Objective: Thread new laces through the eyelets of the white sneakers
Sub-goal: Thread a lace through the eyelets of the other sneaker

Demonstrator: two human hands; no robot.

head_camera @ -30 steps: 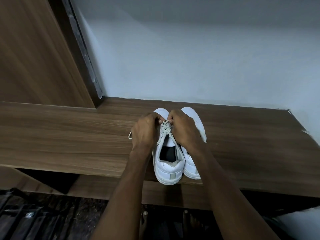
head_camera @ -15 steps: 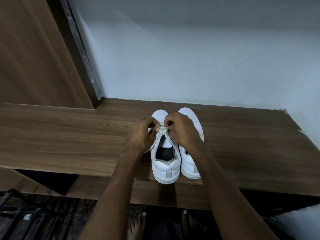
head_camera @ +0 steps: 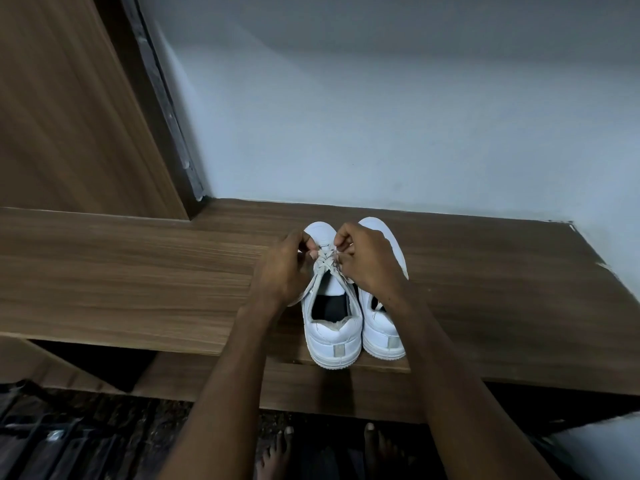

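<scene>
2 white leather sneakers [head_camera: 382,337] sat side by side (heels toward the person) on the brown wooden shelf [head_camera: 138,271]. The left hand [head_camera: 282,271] and right hand [head_camera: 367,261] each pinched the pale flat lace [head_camera: 325,265] over the left sneaker.

Two white sneakers stand side by side on the wooden shelf [head_camera: 138,271], heels at its front edge and toes toward the wall. The left sneaker [head_camera: 332,327] has a pale grey lace [head_camera: 325,263] crisscrossed through its front eyelets, tongue upright, dark opening showing. The right sneaker [head_camera: 381,334] touches it, mostly hidden.
</scene>
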